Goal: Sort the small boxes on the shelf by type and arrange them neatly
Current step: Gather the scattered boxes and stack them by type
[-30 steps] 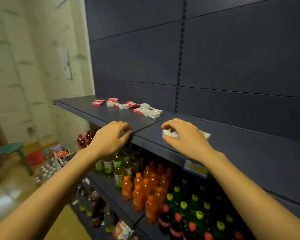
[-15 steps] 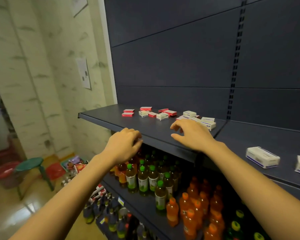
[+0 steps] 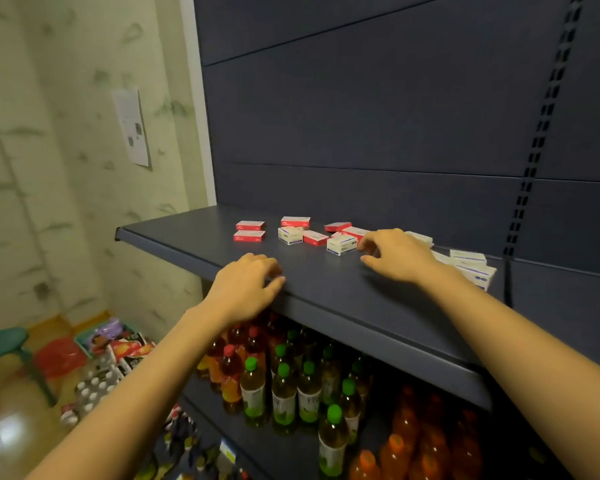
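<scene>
Small boxes point(image 3: 341, 244) partly hidden behind empty, loosely spread right hand point(image 3: 397, 256); left hand point(image 3: 246, 289) curled, empty.

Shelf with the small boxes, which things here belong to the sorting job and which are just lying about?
Part of the job:
red boxes
white boxes
top shelf
left hand, right hand, both empty

Just lying about:
drink bottles on the lower shelves
green stool
paper notice on the wall

Pale wall with faded bamboo pattern point(image 3: 66, 140), paper notice point(image 3: 131, 128) taped to it, dark blue shelving back panel point(image 3: 361, 116), green stool point(image 3: 4, 344) on glossy yellowish floor point(image 3: 11, 434).
</scene>
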